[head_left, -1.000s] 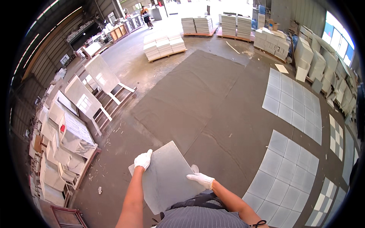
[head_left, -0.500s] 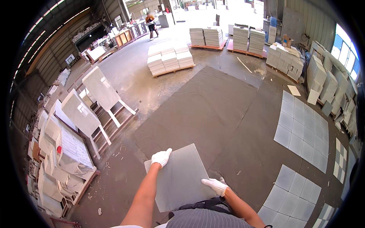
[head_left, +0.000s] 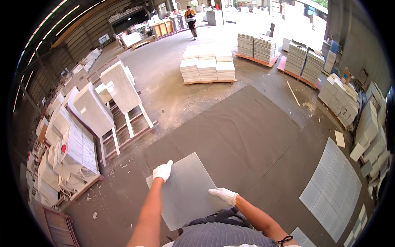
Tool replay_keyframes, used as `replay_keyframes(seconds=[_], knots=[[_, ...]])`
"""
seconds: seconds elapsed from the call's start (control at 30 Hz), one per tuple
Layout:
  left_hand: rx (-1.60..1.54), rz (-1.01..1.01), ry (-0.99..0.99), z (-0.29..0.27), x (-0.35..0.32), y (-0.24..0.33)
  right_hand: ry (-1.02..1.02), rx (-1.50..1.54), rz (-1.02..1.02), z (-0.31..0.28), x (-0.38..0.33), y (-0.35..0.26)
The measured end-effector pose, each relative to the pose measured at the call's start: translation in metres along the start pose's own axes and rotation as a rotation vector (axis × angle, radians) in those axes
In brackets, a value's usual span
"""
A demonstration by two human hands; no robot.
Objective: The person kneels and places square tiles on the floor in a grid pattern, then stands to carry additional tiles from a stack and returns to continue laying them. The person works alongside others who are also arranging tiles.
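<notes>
You carry a large square grey stone tile point(head_left: 185, 191) flat in front of your waist, above the concrete floor point(head_left: 123, 197). Your gloved left hand point(head_left: 163, 170) has its fingers curled over the far left edge; your gloved right hand point(head_left: 223, 194) lies on the right edge, fingers pressed together along it. With only the edges held, the tile could tip forward and slip out, chipping on the floor or on the dark grey mat point(head_left: 230, 136) ahead. Compared with a second ago, the pale laid tiles point(head_left: 333, 189) sit further right and the stacked pallets point(head_left: 209, 66) look nearer.
</notes>
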State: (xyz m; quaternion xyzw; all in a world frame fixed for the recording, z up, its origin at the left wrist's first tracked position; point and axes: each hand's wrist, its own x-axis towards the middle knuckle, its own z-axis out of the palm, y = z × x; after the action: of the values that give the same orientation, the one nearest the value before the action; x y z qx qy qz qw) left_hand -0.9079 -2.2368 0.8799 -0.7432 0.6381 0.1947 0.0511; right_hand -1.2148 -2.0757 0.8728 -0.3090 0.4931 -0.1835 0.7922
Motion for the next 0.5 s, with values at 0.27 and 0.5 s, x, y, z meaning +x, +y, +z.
replay_keyframes(seconds=[0.27,0.5], knots=[[-0.037,-0.057,-0.036,-0.047,0.153,0.103,-0.035,0.154,-0.079,-0.126,0.111,-0.106],[-0.061,0.080,-0.128,-0.105,0.347,0.212,0.051,0.209,-0.076,-0.236,0.197,-0.231]])
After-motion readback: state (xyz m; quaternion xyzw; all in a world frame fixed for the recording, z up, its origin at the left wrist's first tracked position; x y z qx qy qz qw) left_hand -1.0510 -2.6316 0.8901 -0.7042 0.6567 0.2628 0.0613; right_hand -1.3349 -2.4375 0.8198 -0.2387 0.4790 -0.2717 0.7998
